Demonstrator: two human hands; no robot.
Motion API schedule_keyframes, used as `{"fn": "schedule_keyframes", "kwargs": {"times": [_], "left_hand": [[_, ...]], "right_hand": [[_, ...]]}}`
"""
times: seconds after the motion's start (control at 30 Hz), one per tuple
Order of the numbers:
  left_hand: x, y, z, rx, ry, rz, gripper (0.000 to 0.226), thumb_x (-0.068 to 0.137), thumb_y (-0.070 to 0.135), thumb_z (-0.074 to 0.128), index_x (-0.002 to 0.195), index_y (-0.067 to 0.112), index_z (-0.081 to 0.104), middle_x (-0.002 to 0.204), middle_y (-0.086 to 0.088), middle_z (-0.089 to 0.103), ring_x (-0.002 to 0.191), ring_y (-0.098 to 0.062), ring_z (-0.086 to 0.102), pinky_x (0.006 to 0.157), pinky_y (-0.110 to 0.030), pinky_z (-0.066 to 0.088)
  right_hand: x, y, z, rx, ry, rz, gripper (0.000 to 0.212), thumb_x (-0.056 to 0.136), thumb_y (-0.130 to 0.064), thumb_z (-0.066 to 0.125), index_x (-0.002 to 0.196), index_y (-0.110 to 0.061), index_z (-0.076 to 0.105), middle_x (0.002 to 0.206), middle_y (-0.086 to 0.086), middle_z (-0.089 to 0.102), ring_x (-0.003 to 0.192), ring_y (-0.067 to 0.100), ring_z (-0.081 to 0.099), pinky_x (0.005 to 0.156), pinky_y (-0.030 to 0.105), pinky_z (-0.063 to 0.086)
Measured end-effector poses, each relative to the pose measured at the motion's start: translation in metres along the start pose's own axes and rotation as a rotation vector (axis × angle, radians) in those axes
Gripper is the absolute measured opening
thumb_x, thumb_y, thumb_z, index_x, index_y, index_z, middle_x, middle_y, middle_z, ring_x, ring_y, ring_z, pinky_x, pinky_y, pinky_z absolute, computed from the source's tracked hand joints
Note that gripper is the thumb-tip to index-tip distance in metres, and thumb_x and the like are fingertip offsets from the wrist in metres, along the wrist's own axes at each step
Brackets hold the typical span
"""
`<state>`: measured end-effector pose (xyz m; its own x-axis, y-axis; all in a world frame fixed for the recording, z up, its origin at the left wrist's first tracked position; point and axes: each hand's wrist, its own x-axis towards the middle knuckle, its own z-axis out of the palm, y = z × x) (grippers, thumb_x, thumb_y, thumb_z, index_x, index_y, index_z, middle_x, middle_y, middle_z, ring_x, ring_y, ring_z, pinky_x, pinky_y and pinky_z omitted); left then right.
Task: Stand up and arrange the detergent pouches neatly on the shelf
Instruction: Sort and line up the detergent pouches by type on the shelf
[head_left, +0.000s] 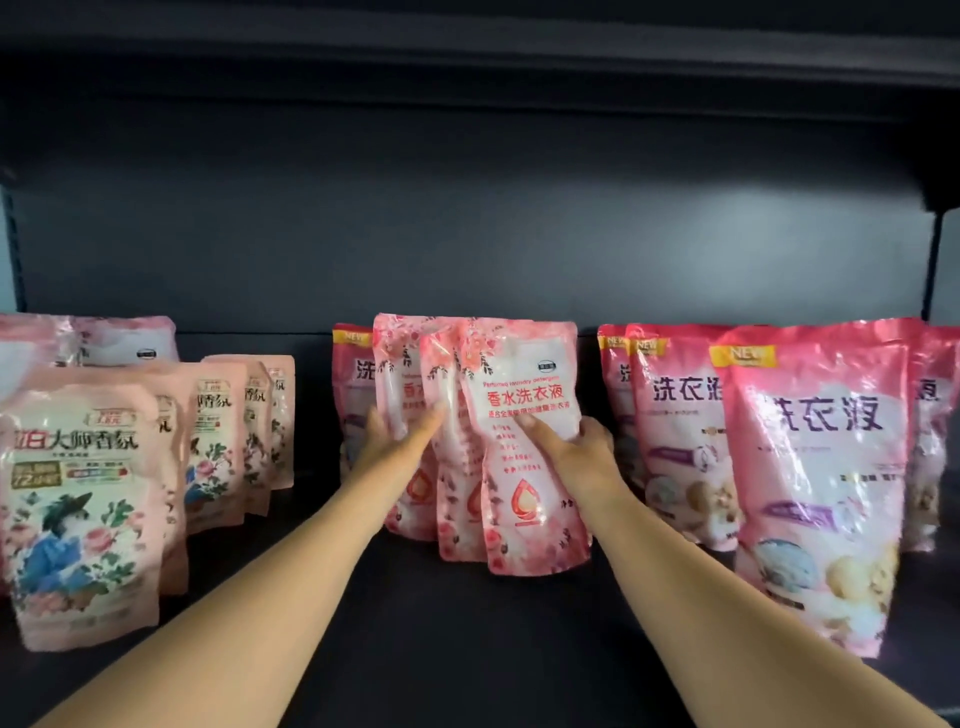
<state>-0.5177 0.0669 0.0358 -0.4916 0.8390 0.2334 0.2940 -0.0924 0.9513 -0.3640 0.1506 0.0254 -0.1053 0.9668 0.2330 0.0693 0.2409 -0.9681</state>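
At the left end of the dark shelf (415, 623) stands a row of peach floral pouches (83, 509), one behind another from the front edge toward the back wall, with two paler pink pouches (124, 340) upright behind them in the back left corner. A bare stretch of shelf separates this group from the middle cluster.

The left hand (395, 431) reaches in from the front edge and lies against the left side of the light pink pouches (447, 431) standing mid-shelf, fingers extended along their faces with the thumb side against the rearmost one; whether it pinches or only presses cannot be told. The foremost of these, the front pouch (524, 441), stands upright and leans slightly left, its base well back from the front edge. The right hand (576, 447) holds its right edge, fingers spread on the printed face and thumb wrapped behind.

A deeper pink pouch (353, 374) stands just behind the cluster's left side, partly hidden.

Toward the right end stand large deep pink pouches (821, 493), the nearest close to the front edge, others crowding behind, just beside the right hand.
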Motion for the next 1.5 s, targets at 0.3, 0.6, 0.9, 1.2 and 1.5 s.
{"fn": "schedule_keyframes", "kwargs": {"times": [0.3, 0.6, 0.9, 1.2, 1.5], "left_hand": [[0.023, -0.003, 0.022, 0.046, -0.088, 0.112, 0.105, 0.049, 0.075, 0.066, 0.134, 0.032, 0.023, 0.122, 0.016, 0.049, 0.116, -0.011, 0.049, 0.088, -0.026, 0.044], [0.022, -0.007, 0.026, -0.031, 0.033, 0.206, 0.056, 0.071, 0.045, 0.072, 0.109, 0.030, 0.034, 0.092, 0.019, 0.052, 0.083, -0.002, 0.054, 0.072, -0.025, 0.048], [0.004, -0.007, 0.019, -0.155, 0.089, 0.259, 0.037, 0.081, 0.040, 0.064, 0.114, 0.026, 0.053, 0.096, 0.014, 0.065, 0.082, 0.004, 0.062, 0.065, -0.016, 0.047], [-0.047, -0.010, -0.036, -0.052, 0.271, 0.427, 0.040, 0.077, 0.049, 0.056, 0.113, 0.033, 0.053, 0.099, 0.017, 0.065, 0.085, 0.012, 0.061, 0.067, -0.016, 0.044], [-0.054, -0.018, -0.085, 0.082, 0.547, 0.369, 0.046, 0.078, 0.038, 0.067, 0.114, 0.030, 0.039, 0.094, 0.026, 0.052, 0.089, -0.002, 0.055, 0.078, -0.025, 0.043]], "right_hand": [[0.047, 0.009, 0.011, 0.056, -0.154, 0.045, 0.073, 0.080, -0.042, 0.066, 0.134, -0.006, 0.033, 0.091, -0.001, 0.054, 0.071, 0.009, 0.058, 0.051, 0.020, 0.045], [0.032, 0.005, 0.014, 0.112, -0.113, -0.025, 0.080, 0.078, -0.042, 0.068, 0.140, -0.017, 0.025, 0.104, -0.001, 0.054, 0.085, 0.019, 0.061, 0.070, 0.028, 0.050], [0.008, -0.001, 0.013, 0.287, -0.214, -0.008, 0.026, 0.077, -0.033, 0.072, 0.094, -0.015, 0.065, 0.087, 0.003, 0.072, 0.073, 0.016, 0.070, 0.059, 0.024, 0.056], [-0.021, -0.014, 0.051, 0.255, -0.493, -0.043, 0.038, 0.079, -0.040, 0.068, 0.101, -0.009, 0.064, 0.083, 0.001, 0.074, 0.076, 0.017, 0.072, 0.065, 0.028, 0.057], [-0.027, -0.024, 0.142, 0.224, -0.543, -0.061, 0.074, 0.057, -0.069, 0.068, 0.113, -0.021, 0.061, 0.104, 0.003, 0.070, 0.093, 0.021, 0.068, 0.089, 0.041, 0.053]]}}
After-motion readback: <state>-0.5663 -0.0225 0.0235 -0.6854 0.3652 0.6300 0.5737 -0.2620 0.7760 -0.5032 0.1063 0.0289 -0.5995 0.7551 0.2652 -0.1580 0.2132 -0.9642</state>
